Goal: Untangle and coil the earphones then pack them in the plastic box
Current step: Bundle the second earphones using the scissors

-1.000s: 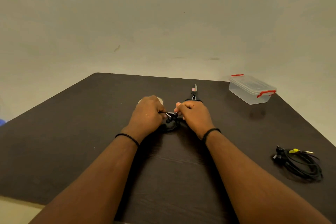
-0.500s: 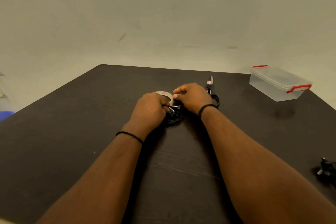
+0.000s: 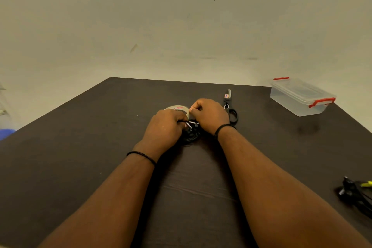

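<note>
A coil of black earphones (image 3: 191,134) lies on the dark table (image 3: 80,137) at the centre, its plug and buds poking up. My left hand (image 3: 165,127) grips this coil from the left. My right hand (image 3: 209,115) sits just beyond it with curled fingers, and its thumb and forefinger pinch the edge of a tape roll (image 3: 178,107). The clear plastic box (image 3: 300,96) with red clips stands closed at the far right. A second bundle of black earphones (image 3: 356,193) with a yellow tag lies at the right edge, partly cut off.
Black-handled scissors (image 3: 230,107) lie right behind my right hand, blades pointing away. The table's far edge meets a plain wall. Something blue (image 3: 6,133) shows past the table's left edge.
My right hand has let go of the earphones and moved up to the tape roll. My left hand still holds the coil. The view has swung left.
</note>
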